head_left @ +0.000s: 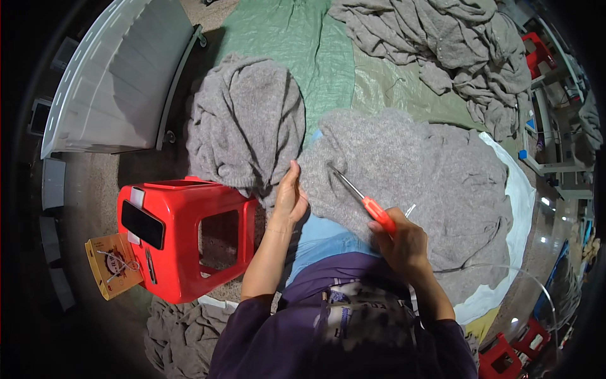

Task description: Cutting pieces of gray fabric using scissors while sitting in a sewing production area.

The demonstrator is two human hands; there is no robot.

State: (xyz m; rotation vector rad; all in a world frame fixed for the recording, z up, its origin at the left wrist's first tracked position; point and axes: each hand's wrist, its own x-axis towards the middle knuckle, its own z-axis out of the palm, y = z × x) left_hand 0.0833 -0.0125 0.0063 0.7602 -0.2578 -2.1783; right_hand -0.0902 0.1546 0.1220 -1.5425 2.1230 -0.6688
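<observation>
A grey knitted garment [379, 151] lies spread over my lap and to the right. At its left edge my left hand [291, 201] is closed on the knit, thumb up, with most fingers hidden under the cloth. My right hand [404, 243] grips a red-handled tool [379, 213] with a thin metal shaft, much like a screwdriver or hook in shape. The shaft's tip meets the knit to the right of my left hand; its exact end is too small to make out. A small silvery piece [410, 210] shows beside my right hand.
To the left stands a red plastic stool [180, 252] with a black phone [142, 225] and a yellow printed box [113, 265] at its side. A grey knit bundle [249, 114] rests behind it. Beyond are a wheeled pale bin [117, 82], green sheeting [284, 31] and a knitwear heap [442, 44].
</observation>
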